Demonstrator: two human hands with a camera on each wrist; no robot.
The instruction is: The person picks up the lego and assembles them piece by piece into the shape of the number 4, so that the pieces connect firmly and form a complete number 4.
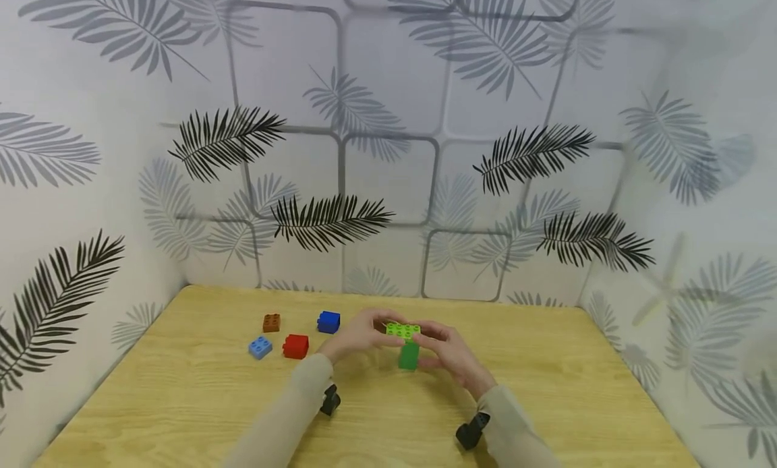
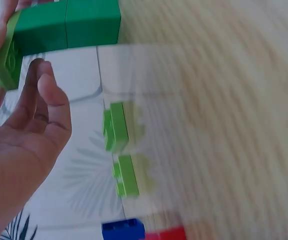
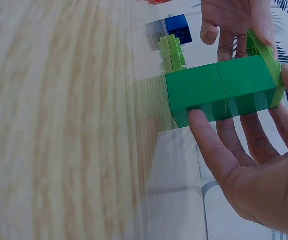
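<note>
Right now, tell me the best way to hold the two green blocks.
Come from the right and take the two green blocks by their flat, upright side walls. Smooth faces should hold well, and the lime brick on top overhangs to the left, so the right side looks clearer.

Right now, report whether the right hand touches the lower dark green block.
Touching. The right wrist view shows it: one fingertip of the right hand presses the side of the lower dark green block, no gap visible.
</note>
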